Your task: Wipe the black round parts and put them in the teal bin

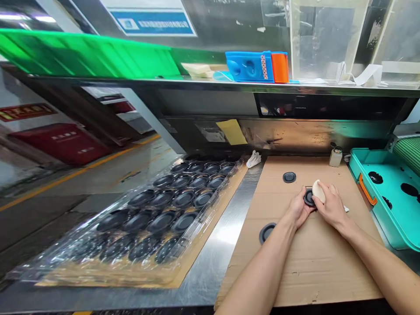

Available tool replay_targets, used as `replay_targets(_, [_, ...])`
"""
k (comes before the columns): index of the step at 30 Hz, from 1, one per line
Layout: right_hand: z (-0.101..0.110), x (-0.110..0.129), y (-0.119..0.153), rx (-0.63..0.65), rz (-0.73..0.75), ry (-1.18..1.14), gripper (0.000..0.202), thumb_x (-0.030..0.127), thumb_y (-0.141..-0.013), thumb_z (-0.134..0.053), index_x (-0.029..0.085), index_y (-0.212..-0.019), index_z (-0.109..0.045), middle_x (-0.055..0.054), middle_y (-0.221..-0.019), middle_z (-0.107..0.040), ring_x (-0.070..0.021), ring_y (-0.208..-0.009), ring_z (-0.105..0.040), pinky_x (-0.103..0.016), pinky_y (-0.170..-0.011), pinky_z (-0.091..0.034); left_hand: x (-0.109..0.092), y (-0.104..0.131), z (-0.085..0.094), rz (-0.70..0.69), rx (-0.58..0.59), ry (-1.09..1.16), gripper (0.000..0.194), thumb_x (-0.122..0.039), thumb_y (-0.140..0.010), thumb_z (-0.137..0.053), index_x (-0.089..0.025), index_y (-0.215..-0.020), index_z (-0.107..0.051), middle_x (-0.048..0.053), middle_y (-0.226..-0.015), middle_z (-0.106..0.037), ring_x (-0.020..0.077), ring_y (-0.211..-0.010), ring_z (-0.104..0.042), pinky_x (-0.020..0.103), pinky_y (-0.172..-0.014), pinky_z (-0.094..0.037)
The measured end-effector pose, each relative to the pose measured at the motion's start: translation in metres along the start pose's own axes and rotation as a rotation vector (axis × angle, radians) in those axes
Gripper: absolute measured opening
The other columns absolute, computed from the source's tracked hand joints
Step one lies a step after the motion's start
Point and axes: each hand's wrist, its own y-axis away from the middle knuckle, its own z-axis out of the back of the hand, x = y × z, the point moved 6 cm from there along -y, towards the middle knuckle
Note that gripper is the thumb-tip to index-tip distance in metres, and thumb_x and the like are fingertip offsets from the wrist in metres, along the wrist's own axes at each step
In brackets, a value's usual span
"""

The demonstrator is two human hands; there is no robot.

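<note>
Between the fingers of our left hand [298, 209], a black disc [308, 198] is held by its edge just above the cardboard [305, 271]. The fingers of our right hand [330, 202] pinch a cream pad [317, 190], which overlaps the disc's right side; whether pad and disc press together, we cannot tell. To do this well, we should judge that the left grip wants to be firm yet confined to the rim, leaving the face free, while the right stays light and even so the disc does not tilt.

Just beyond our hands lies an upper loose disc [289, 177]; a lower loose disc [265, 234] sits by our left forearm, well out of the way of our fingers. A small bottle [335, 156] stands at the far edge. Rightward is a teal tray [390, 224] with black pieces; leftward, across the metal surface [226, 227], a clear tray [205, 221] carries rows of black discs.
</note>
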Motion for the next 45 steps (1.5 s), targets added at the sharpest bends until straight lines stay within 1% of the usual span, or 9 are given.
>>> replay_targets(3, [0.009, -0.006, 0.001, 0.028, -0.069, -0.071, 0.063, 0.04, -0.084, -0.065, 0.015, -0.14, -0.049, -0.016, -0.129, -0.059, -0.0297, -0.117, -0.056, -0.046, -0.101, -0.047, -0.004, 0.003, -0.001, 0.0, 0.007, 0.026, 0.038, -0.039, -0.101, -0.044, -0.011, -0.094, -0.069, 0.013, -0.095, -0.074, 0.0211, -0.085, -0.07, 0.042, -0.087, -0.057])
replay_targets(6, [0.015, -0.008, -0.001, 0.094, -0.108, -0.101, 0.055, 0.039, -0.08, -0.07, 0.018, -0.129, -0.058, -0.013, -0.123, -0.064, -0.0279, -0.111, -0.06, -0.043, -0.097, -0.049, -0.008, 0.003, 0.0, -0.009, 0.004, 0.074, 0.042, -0.042, -0.102, -0.04, -0.013, -0.09, -0.068, 0.01, -0.094, -0.074, 0.0197, -0.085, -0.069, 0.04, -0.085, -0.058])
replay_targets(14, [0.017, 0.009, 0.0, 0.245, 0.033, -0.21, 0.049, 0.025, -0.078, -0.066, 0.023, -0.126, -0.062, -0.007, -0.124, -0.067, -0.0234, -0.111, -0.063, -0.036, -0.096, -0.049, -0.012, 0.004, -0.002, -0.03, 0.021, 0.108, 0.045, -0.043, -0.103, -0.035, -0.013, -0.094, -0.066, 0.014, -0.102, -0.071, 0.0215, -0.096, -0.068, 0.035, -0.085, -0.056])
replay_targets(20, [0.047, -0.029, -0.015, 0.001, -0.229, -0.085, 0.05, 0.035, -0.085, -0.064, 0.021, -0.133, -0.059, -0.009, -0.126, -0.067, -0.0266, -0.11, -0.064, -0.038, -0.093, -0.05, -0.014, 0.01, -0.003, 0.022, -0.025, 0.116, 0.038, -0.04, -0.103, -0.034, -0.012, -0.109, -0.059, 0.018, -0.103, -0.069, 0.0238, -0.093, -0.071, 0.032, -0.072, -0.058])
replay_targets(26, [0.031, -0.053, -0.013, 0.187, -0.186, 0.108, 0.045, 0.029, -0.09, -0.053, 0.018, -0.133, -0.057, -0.014, -0.125, -0.067, -0.0307, -0.112, -0.063, -0.041, -0.095, -0.048, -0.019, 0.01, 0.001, 0.044, -0.07, 0.16, 0.044, -0.043, -0.103, -0.028, -0.011, -0.114, -0.057, 0.02, -0.101, -0.069, 0.0234, -0.088, -0.071, 0.029, -0.066, -0.058])
replay_targets(31, [0.031, -0.032, -0.01, 0.074, -0.231, -0.137, 0.04, 0.036, -0.089, -0.056, 0.02, -0.126, -0.06, -0.009, -0.113, -0.071, -0.0242, -0.097, -0.066, -0.034, -0.083, -0.052, -0.018, 0.008, 0.003, 0.019, -0.057, 0.12, 0.047, -0.047, -0.103, -0.027, -0.012, -0.111, -0.058, 0.02, -0.1, -0.07, 0.0216, -0.079, -0.069, 0.025, -0.056, -0.052])
replay_targets(36, [0.007, 0.004, -0.002, 0.194, -0.225, -0.45, 0.033, 0.042, -0.088, -0.06, 0.02, -0.111, -0.068, -0.003, -0.098, -0.073, -0.0183, -0.084, -0.067, -0.027, -0.074, -0.05, -0.011, 0.008, -0.004, -0.111, 0.006, 0.005, 0.038, -0.04, -0.103, -0.037, -0.014, -0.105, -0.064, 0.012, -0.098, -0.07, 0.0206, -0.087, -0.068, 0.033, -0.077, -0.056])
replay_targets(41, [0.0, 0.012, 0.003, 0.411, -0.172, -0.428, 0.026, 0.033, -0.085, -0.06, 0.019, -0.103, -0.073, -0.001, -0.09, -0.074, -0.0176, -0.079, -0.066, -0.025, -0.068, -0.048, -0.008, 0.01, -0.004, -0.128, 0.01, -0.05, 0.034, -0.034, -0.101, -0.044, -0.011, -0.097, -0.068, 0.011, -0.095, -0.07, 0.0218, -0.093, -0.069, 0.037, -0.091, -0.054])
replay_targets(45, [0.016, 0.013, -0.001, 0.267, -0.103, -0.266, 0.027, 0.029, -0.087, -0.059, 0.022, -0.11, -0.071, -0.003, -0.105, -0.074, -0.0207, -0.094, -0.068, -0.029, -0.083, -0.05, -0.007, 0.009, -0.006, -0.071, 0.026, 0.008, 0.032, -0.031, -0.101, -0.043, -0.011, -0.096, -0.067, 0.013, -0.098, -0.07, 0.0233, -0.095, -0.069, 0.041, -0.092, -0.056])
